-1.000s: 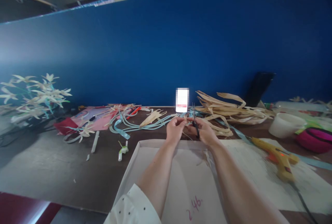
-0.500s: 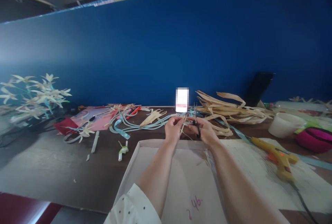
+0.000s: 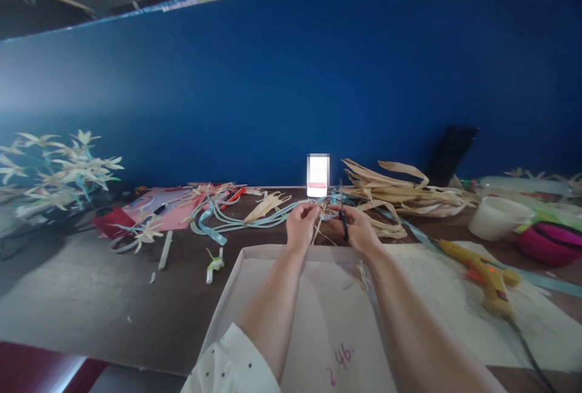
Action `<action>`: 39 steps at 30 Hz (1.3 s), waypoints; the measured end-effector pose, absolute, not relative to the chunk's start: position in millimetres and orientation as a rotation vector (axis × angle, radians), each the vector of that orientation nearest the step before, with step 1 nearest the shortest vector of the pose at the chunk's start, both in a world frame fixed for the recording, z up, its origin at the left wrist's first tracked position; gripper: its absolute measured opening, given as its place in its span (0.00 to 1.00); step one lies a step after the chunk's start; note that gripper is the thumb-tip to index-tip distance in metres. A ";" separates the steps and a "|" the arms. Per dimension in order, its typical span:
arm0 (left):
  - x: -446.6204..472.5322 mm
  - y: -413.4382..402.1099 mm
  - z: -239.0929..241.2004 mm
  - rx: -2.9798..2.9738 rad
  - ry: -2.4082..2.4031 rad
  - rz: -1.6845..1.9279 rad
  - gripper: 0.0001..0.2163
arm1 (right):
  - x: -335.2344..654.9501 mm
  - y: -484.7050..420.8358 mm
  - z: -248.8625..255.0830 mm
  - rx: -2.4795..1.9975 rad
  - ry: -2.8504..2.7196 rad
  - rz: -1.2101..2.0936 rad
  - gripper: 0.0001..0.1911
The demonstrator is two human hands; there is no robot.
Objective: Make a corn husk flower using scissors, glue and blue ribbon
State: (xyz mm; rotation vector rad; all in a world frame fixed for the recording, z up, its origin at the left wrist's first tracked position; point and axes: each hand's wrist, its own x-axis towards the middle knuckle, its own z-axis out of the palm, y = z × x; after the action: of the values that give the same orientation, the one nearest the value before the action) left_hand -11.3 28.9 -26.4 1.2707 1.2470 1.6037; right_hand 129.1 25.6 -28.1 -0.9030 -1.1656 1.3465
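Observation:
Past the far edge of a shallow white box lid [image 3: 268,251], my two hands are close together. My left hand [image 3: 301,227] is closed, thumb and fingers pinching a thin pale strip of dried husk [image 3: 317,228] that hangs below the fingertips. Around the handles of dark scissors [image 3: 344,223] my right hand [image 3: 361,230] is closed; the blades point up and away, looking nearly together. The right fingertips reach close to the strip, and whether they touch it is too small to tell. Light blue tubing [image 3: 268,221] lies behind and left of my hands.
Dried husks [image 3: 395,190] are piled at back right. A yellow glue gun [image 3: 488,272] rests on paper [image 3: 441,302], near a white cup [image 3: 495,218] and a pink pouch [image 3: 552,242]. A lit phone [image 3: 317,178] stands behind my hands. Husk flowers [image 3: 75,162] stand at left.
The scissor blades, spread apart half a second ago, now look nearly closed. My left hand keeps its pinch on the strip, and both hands have barely shifted.

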 end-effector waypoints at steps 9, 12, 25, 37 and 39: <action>-8.0 34.0 -33.6 1.270 1.119 1.462 0.11 | 131.3 32.4 -34.5 -1.022 -0.914 1.176 0.29; -7.9 32.6 -32.2 1.255 1.094 1.448 0.11 | 133.8 34.7 -36.2 -1.035 -0.821 1.113 0.29; -4.9 7.3 -14.5 1.406 0.801 0.785 0.16 | 139.8 32.8 -23.7 -0.884 -0.540 0.917 0.21; -5.3 14.1 -20.3 1.576 1.122 1.120 0.13 | 141.6 36.0 -27.3 -0.879 -0.520 0.903 0.21; -9.3 19.5 -24.5 1.636 1.273 1.241 0.11 | 141.3 35.7 -27.4 -0.881 -0.525 0.900 0.20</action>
State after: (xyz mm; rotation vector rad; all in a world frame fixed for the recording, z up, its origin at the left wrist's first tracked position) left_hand -9.3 19.5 -24.5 1.6358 1.2728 1.2407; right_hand 141.3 35.7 -27.4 -0.8809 -0.5245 0.9003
